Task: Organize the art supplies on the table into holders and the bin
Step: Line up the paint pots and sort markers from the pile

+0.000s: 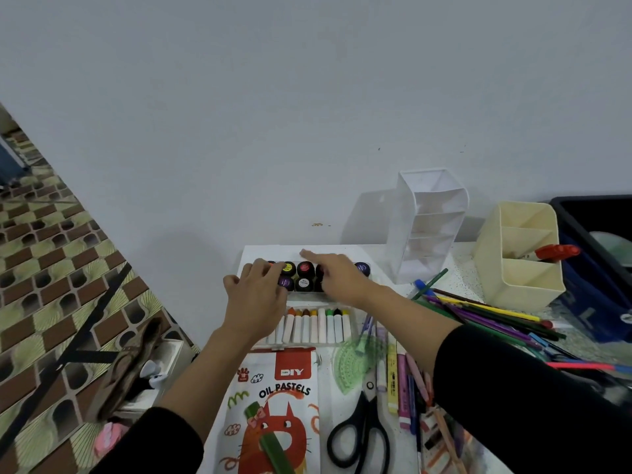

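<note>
A clear tray of small paint pots (305, 276) with black lids lies at the far edge of the white table (465, 265). My left hand (254, 295) rests on its left end, fingers curled over the pots. My right hand (333, 273) reaches across the right half of the tray, fingers stretched toward the wall. In front of them lies a tray of oil pastels (316, 325) and its printed box (277, 415). A clear tiered holder (425, 227) and a cream holder (519, 261) with a red marker (555, 252) stand at the right. A dark blue bin (598, 254) sits at the far right.
Coloured pencils (485, 314) fan out before the cream holder. Black scissors (360, 429), a green protractor (355, 360), highlighters and pens (403, 384) lie near my right forearm. The table's left edge drops to a patterned floor (51, 302) with a slipper and a small white stool.
</note>
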`<state>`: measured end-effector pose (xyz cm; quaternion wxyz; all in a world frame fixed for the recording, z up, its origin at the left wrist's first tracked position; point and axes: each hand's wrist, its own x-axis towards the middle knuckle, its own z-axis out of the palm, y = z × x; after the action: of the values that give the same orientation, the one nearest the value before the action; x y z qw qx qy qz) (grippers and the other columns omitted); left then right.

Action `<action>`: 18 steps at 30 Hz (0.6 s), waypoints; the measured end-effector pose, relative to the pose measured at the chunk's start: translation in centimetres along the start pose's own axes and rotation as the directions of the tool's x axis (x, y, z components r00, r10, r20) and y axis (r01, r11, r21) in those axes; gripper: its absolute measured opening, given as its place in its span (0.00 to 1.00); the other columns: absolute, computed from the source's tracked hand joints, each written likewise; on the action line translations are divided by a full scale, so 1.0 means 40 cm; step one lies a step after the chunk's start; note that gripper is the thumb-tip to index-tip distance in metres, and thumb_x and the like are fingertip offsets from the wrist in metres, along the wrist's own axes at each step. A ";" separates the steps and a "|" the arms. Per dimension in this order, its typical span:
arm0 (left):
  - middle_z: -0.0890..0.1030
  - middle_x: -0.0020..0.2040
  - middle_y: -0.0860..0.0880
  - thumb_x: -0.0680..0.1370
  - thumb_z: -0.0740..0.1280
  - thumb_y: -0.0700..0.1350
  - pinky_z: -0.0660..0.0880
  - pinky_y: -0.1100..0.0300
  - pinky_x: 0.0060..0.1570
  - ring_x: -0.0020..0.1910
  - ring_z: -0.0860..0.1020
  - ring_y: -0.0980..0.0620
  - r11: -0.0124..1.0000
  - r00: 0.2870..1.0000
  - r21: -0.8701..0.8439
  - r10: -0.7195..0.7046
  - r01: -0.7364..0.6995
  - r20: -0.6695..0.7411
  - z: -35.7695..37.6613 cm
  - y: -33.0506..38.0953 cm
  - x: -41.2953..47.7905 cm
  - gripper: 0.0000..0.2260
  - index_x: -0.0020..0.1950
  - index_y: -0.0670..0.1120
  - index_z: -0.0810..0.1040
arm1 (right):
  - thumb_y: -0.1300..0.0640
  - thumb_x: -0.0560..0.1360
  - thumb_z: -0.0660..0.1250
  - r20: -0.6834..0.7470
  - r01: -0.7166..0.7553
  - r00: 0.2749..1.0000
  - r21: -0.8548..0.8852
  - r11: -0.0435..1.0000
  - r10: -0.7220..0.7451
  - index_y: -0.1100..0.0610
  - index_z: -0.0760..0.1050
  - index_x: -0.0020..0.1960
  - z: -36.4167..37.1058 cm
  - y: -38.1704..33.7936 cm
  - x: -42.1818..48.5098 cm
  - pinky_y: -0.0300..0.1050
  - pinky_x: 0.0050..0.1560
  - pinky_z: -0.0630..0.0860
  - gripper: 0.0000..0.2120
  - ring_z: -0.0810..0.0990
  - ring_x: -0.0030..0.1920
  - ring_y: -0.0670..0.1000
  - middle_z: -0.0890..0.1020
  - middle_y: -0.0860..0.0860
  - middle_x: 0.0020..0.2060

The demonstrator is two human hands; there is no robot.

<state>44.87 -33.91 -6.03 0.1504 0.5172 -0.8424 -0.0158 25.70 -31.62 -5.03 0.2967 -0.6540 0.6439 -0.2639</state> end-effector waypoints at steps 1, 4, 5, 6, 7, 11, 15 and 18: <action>0.72 0.67 0.50 0.82 0.60 0.48 0.63 0.45 0.59 0.65 0.70 0.48 1.000 1.000 0.000 0.020 -0.020 -0.007 0.002 0.002 0.001 0.18 0.72 0.52 0.71 | 0.76 0.75 0.54 -0.105 -0.037 0.993 0.137 0.990 0.051 0.59 0.72 0.72 -0.004 0.001 -0.006 0.33 0.62 0.70 0.29 0.77 0.66 0.52 0.77 0.57 0.68; 0.63 0.78 0.53 0.85 0.53 0.53 0.59 0.39 0.65 0.77 0.60 0.52 0.999 0.993 0.009 0.050 -0.051 0.104 0.013 0.014 -0.004 0.19 0.76 0.58 0.66 | 0.74 0.78 0.57 -0.279 -0.010 0.951 0.409 0.913 0.135 0.60 0.81 0.55 -0.043 -0.003 -0.038 0.38 0.54 0.80 0.18 0.85 0.54 0.50 0.85 0.55 0.52; 0.60 0.79 0.54 0.85 0.50 0.55 0.57 0.38 0.66 0.78 0.56 0.53 0.999 0.987 0.022 0.042 -0.046 0.154 0.018 0.017 -0.007 0.20 0.77 0.60 0.62 | 0.72 0.79 0.58 -0.288 0.000 0.948 0.430 0.903 0.137 0.59 0.81 0.52 -0.062 0.000 -0.055 0.41 0.55 0.80 0.16 0.86 0.50 0.50 0.86 0.55 0.48; 0.57 0.80 0.56 0.85 0.47 0.57 0.55 0.37 0.67 0.79 0.54 0.54 0.998 0.981 0.043 0.032 -0.041 0.190 0.020 0.017 -0.008 0.21 0.78 0.62 0.59 | 0.70 0.80 0.60 -0.276 0.003 0.952 0.441 0.898 0.132 0.58 0.82 0.51 -0.083 0.003 -0.079 0.43 0.55 0.80 0.14 0.86 0.47 0.50 0.86 0.55 0.45; 0.56 0.81 0.57 0.85 0.46 0.57 0.54 0.37 0.68 0.79 0.52 0.55 0.997 0.978 0.060 0.025 -0.038 0.206 0.019 0.016 -0.009 0.21 0.79 0.62 0.58 | 0.68 0.81 0.61 -0.246 0.000 0.961 0.451 0.893 0.125 0.58 0.82 0.51 -0.102 0.006 -0.105 0.44 0.54 0.80 0.12 0.86 0.46 0.52 0.86 0.55 0.44; 0.59 0.80 0.57 0.85 0.46 0.59 0.54 0.38 0.68 0.79 0.54 0.55 0.998 0.974 0.062 0.011 -0.026 0.226 0.003 0.026 0.003 0.21 0.77 0.62 0.61 | 0.61 0.81 0.65 -0.153 -0.034 0.985 0.278 0.960 0.079 0.55 0.82 0.53 -0.178 0.021 -0.230 0.44 0.52 0.80 0.08 0.86 0.44 0.51 0.86 0.50 0.43; 0.67 0.74 0.56 0.84 0.50 0.57 0.57 0.40 0.67 0.74 0.62 0.53 1.000 0.984 0.023 0.014 -0.018 0.178 0.000 0.061 0.001 0.18 0.72 0.57 0.68 | 0.57 0.81 0.67 -0.181 -0.117 0.977 -0.018 0.993 0.112 0.48 0.82 0.53 -0.223 0.055 -0.334 0.39 0.48 0.80 0.07 0.83 0.42 0.40 0.84 0.41 0.42; 0.72 0.68 0.54 0.83 0.55 0.57 0.58 0.44 0.64 0.69 0.67 0.52 0.987 0.991 -0.145 0.087 -0.071 0.102 0.004 0.111 -0.027 0.18 0.71 0.55 0.71 | 0.56 0.80 0.68 -0.211 -0.151 0.969 -0.100 0.983 0.127 0.49 0.82 0.55 -0.226 0.089 -0.383 0.34 0.48 0.77 0.07 0.82 0.44 0.38 0.84 0.41 0.43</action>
<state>41.44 -30.93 -5.65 0.1416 0.4698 -0.8659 -0.0973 16.21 -16.73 -0.88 0.2087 -0.5927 0.7294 -0.2705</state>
